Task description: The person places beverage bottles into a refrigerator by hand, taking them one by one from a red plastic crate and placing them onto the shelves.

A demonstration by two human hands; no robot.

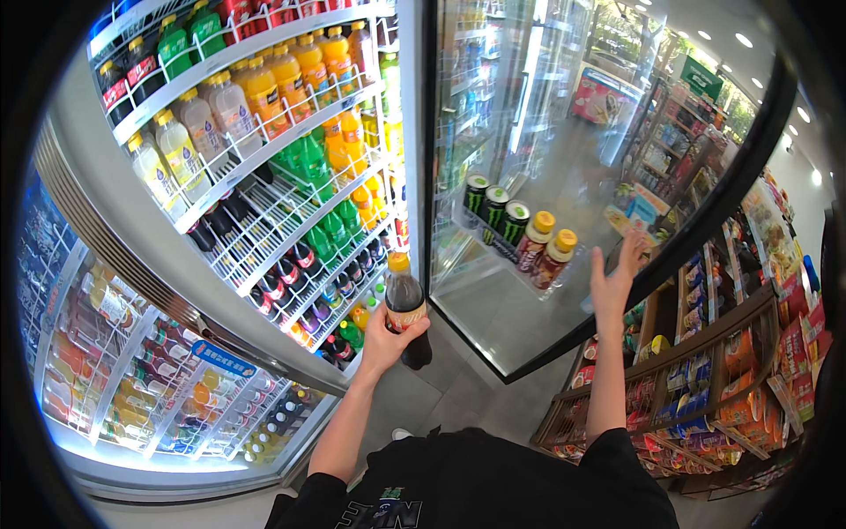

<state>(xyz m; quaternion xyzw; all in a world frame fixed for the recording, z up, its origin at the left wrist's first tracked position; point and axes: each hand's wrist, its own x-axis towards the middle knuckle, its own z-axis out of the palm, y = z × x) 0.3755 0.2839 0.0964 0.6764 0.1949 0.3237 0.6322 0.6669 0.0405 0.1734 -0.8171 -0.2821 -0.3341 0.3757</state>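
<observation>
My left hand (382, 345) grips a plastic bottle of dark drink (404, 294) with a yellow cap and a printed label. The bottle stands nearly upright before the open drinks fridge. My right hand (612, 284) has its fingers apart and holds nothing. It is raised by the glass fridge door (462, 297), near the black frame; whether it touches the glass I cannot tell. The door stands swung open. Left of it, wire shelves (258, 202) hold rows of bottles: orange drinks (264, 99), green bottles (324, 238) and dark cola bottles (285, 271).
Several black-and-green cans (494, 208) and two yellow-capped bottles (552, 261) appear in a clear rack at the door. A second lit fridge (165, 383) is at left. Snack shelving (700, 397) with packets and cups stands close on the right. Grey floor (443, 390) lies between.
</observation>
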